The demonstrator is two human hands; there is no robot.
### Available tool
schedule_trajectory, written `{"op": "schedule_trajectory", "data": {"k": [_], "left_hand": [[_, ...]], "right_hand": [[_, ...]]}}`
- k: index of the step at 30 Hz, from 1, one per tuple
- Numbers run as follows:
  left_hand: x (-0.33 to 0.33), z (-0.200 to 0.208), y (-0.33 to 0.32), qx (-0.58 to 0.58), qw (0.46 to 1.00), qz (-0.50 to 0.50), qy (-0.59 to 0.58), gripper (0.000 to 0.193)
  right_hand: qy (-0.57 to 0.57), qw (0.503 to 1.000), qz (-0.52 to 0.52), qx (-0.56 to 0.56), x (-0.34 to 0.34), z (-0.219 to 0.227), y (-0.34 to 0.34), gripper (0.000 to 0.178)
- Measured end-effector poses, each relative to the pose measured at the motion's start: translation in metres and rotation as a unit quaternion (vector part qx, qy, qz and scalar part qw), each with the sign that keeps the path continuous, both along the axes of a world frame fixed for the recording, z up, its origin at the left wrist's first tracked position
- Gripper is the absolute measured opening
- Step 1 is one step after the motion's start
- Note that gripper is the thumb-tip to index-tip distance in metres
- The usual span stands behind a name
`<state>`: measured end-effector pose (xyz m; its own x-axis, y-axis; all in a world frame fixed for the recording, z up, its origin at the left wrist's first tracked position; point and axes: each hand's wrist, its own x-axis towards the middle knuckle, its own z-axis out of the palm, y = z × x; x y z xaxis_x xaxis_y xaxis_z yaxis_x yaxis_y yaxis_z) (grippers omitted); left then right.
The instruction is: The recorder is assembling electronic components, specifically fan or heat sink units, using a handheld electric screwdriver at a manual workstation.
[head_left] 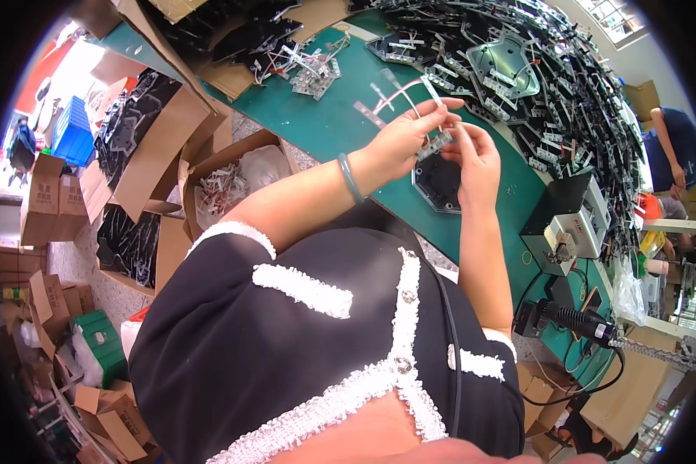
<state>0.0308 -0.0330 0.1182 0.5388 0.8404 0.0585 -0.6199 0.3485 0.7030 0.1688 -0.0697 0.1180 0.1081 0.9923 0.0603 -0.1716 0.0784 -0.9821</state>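
Note:
My left hand (411, 138) is closed on a wired bunch of small module strips (370, 114), pale and narrow, joined by white and red wires. Some strips stick out past its fingertips over the table. Facing it, my right hand (477, 158) has its thumb and fingers bent together at another strip of the bunch (433, 145); the exact grip is partly hidden. Just below both hands, a black angular plate (436, 185) lies on the green table (325, 127). A loose heap of similar wired strips (315, 76) sits farther off to the left.
Black plates with strips and wires (510, 69) are piled along the far and right sides. A grey box-shaped machine (568, 223) stands at right, near a black ribbed-handled device (576, 321). Open cardboard boxes (232, 155) stand at left. Another person (673, 147) is at far right.

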Motion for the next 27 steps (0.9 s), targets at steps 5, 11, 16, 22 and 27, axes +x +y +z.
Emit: {"op": "schedule_trajectory", "data": {"k": [5, 11, 16, 22, 27], "left_hand": [[0.019, 0.005, 0.004, 0.036, 0.997, 0.071, 0.003, 0.024], [0.028, 0.006, 0.008, 0.149, 0.989, -0.009, -0.015, 0.026], [0.037, -0.009, 0.046, 0.221, 0.969, -0.092, 0.060, 0.029], [0.030, -0.024, 0.045, 0.198, 0.913, -0.186, 0.305, 0.053], [-0.036, -0.057, 0.025, 0.625, 0.699, -0.058, 0.343, 0.051]], "right_hand": [[-0.042, 0.993, -0.078, 0.081, -0.012, -0.014, -0.015, 0.032], [-0.013, 0.994, -0.095, 0.052, 0.016, -0.007, -0.010, 0.029], [0.115, 0.992, 0.049, 0.025, 0.046, 0.004, -0.025, 0.035], [-0.015, 0.983, -0.168, 0.071, 0.069, 0.018, -0.003, 0.030], [-0.418, 0.900, -0.094, 0.082, 0.062, 0.010, -0.036, 0.029]]}}
